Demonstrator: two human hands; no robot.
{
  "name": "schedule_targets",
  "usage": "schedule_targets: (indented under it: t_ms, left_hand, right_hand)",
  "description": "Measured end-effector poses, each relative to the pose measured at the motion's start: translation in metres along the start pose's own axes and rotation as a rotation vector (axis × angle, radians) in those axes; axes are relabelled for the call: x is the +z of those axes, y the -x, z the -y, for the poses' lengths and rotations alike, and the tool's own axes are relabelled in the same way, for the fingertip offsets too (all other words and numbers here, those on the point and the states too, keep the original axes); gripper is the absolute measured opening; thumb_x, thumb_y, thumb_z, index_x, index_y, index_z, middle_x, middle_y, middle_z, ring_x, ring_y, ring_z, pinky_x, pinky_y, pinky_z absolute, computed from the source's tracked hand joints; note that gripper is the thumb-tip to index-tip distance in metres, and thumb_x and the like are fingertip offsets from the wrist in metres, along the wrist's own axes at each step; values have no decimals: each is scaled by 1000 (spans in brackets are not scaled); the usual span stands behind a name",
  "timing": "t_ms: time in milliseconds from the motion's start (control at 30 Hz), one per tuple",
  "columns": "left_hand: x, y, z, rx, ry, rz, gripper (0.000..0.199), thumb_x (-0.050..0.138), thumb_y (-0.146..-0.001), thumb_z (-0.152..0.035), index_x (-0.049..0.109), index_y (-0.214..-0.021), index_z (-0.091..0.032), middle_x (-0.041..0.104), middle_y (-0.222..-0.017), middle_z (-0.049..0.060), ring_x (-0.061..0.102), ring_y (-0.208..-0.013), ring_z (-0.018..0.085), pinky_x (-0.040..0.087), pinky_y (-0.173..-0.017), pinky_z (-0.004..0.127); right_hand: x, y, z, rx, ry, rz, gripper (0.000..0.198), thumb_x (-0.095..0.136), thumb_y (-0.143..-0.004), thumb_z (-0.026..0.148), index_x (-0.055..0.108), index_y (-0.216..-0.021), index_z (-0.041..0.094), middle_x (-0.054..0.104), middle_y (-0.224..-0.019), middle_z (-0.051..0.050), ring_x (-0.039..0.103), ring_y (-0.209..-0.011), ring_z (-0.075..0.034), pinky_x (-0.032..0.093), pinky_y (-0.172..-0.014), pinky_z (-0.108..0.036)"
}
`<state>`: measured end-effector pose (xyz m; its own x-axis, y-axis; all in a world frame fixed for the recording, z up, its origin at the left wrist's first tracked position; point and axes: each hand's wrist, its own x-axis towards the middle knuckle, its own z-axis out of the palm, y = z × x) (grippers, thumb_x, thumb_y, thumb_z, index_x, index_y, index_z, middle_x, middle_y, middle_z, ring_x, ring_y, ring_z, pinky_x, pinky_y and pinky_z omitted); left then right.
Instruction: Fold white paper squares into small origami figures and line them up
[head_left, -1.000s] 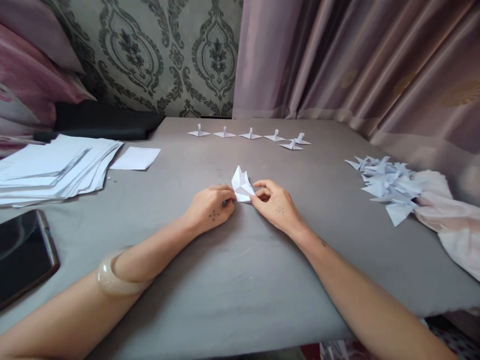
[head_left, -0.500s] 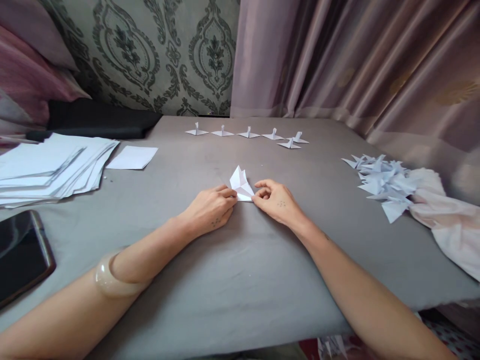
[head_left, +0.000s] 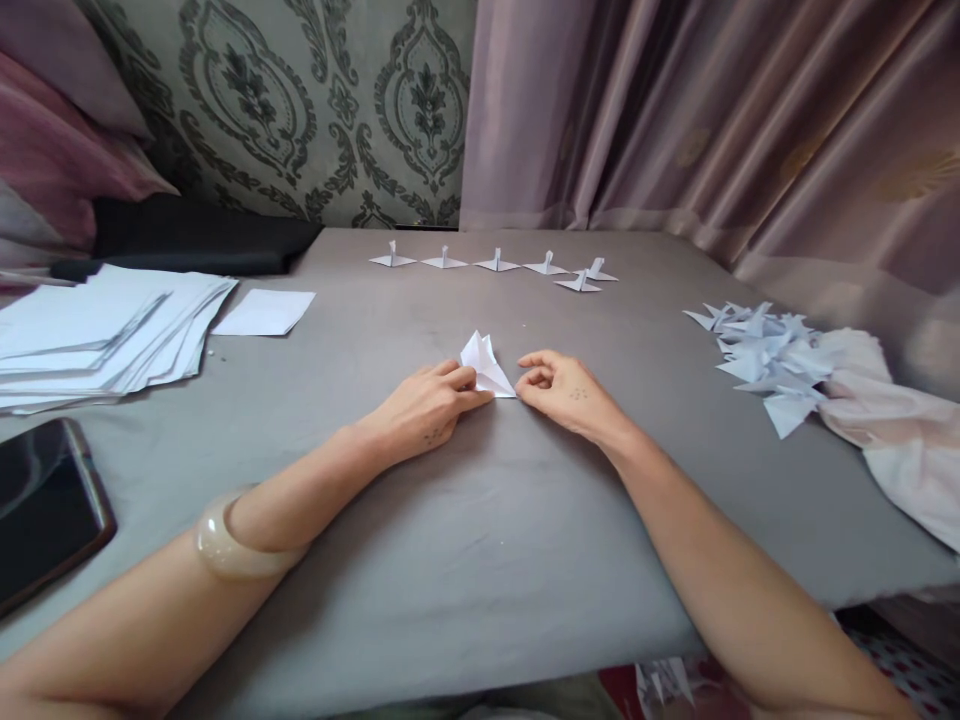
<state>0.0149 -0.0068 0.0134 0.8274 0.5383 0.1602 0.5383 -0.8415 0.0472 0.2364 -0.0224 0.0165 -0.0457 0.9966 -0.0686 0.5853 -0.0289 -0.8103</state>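
Observation:
A partly folded piece of white paper (head_left: 489, 372) lies on the grey cloth in front of me, with two points standing up at its far side. My left hand (head_left: 431, 403) grips its left side, the thumb pressed along the near edge and the other fingers curled over the paper. At its right corner, my right hand (head_left: 559, 395) pinches the tip between thumb and fingers, which are curled. The paper's left part is hidden under my left fingers.
Several folded paper birds (head_left: 497, 261) stand along the far side. More folded paper pieces (head_left: 776, 355) are heaped at the right by a pale cloth (head_left: 892, 420). On the left lie stacked white sheets (head_left: 112, 330), a small paper pile (head_left: 264, 312) and a phone (head_left: 49, 510).
My left thumb has slid right along the paper's near edge. My right hand has shifted slightly right with the corner, and the paper's lower right point now reaches further out.

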Motion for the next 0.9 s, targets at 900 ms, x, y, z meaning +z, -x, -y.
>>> schedule_targets:
  t_ms: [900]
  left_hand:
    - [2,-1,-16,-48,-40,-104,34,34,-92,-16,61,-113,-19,65,-95,7,60,-86,18,45,-62,25]
  right_hand:
    - [15,4,-4,-194,34,-123,21,58,-79,32,67,-96,21,66,-79,0,57,-65,-12,45,-66,-26]
